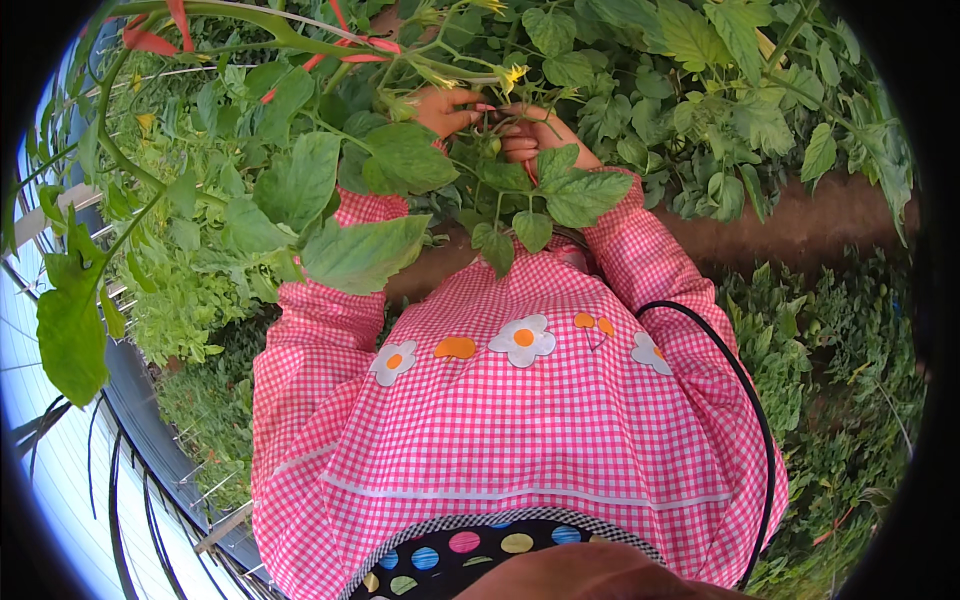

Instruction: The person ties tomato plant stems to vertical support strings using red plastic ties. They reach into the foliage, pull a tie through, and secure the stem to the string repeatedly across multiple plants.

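Observation:
Both of my hands are up among the stems and leaves of a tomato plant, at the top middle of the head view. My left hand (448,111) has its fingertips pinched close to a thin stem, near a bit of red. Facing it, my right hand (541,135) has curled fingers at the same spot, with a strip of red tie (533,171) below them. The fingertips nearly meet; what lies between them is too small to tell. A yellow tomato flower (514,76) is just above, and a small green tomato (495,145) hangs between the hands.
Red ties (367,51) hold a thick tomato stem (247,16) at the upper left. Large tomato leaves (364,251) hang before my left sleeve. A brown soil path (787,217) runs between plant rows. A black cable (754,405) loops beside my right sleeve.

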Tool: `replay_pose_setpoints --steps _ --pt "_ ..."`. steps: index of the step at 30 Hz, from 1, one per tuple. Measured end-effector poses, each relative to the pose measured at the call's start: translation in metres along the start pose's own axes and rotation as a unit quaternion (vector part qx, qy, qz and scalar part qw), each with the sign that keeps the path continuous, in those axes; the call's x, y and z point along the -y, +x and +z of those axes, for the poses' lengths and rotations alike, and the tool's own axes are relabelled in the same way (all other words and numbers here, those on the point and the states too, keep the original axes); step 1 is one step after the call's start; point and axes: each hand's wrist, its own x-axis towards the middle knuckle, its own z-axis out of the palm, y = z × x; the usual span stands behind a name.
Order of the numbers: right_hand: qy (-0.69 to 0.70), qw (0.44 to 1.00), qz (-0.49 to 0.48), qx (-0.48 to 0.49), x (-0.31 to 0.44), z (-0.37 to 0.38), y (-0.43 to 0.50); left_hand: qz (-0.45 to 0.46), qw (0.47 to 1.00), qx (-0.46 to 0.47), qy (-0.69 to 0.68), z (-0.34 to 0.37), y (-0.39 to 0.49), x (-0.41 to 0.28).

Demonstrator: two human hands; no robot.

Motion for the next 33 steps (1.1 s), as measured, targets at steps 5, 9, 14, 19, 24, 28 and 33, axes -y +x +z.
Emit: replay_pose_setpoints --steps 5,9,14,19,24,28,33 --pt "0.143 0.974 0.058 0.166 -0.001 -0.001 0.003 0.046 0.996 0.026 0.067 -0.002 0.008 0.004" --pt "-0.038 0.998 -0.053 -0.002 0.002 0.015 -0.016 0.057 0.996 -0.048 0.051 0.001 0.003 0.011" --pt "-0.269 0.946 0.089 -0.155 0.039 0.04 -0.017 0.032 0.987 -0.135 -0.086 0.003 -0.005 0.029" --pt "-0.491 0.871 -0.029 0.0 0.049 0.04 -0.021 0.098 0.967 -0.131 -0.196 0.005 -0.008 0.038" --pt "-0.391 0.919 -0.013 -0.056 0.027 0.024 -0.035 0.108 0.973 -0.165 -0.117 0.005 -0.014 0.032" --pt "-0.368 0.927 -0.022 -0.073 0.026 0.026 -0.063 0.117 0.966 -0.182 -0.138 0.005 -0.007 0.031" --pt "-0.701 0.676 -0.218 -0.071 0.01 0.067 -0.115 0.138 0.945 -0.275 -0.107 0.017 0.001 0.03"
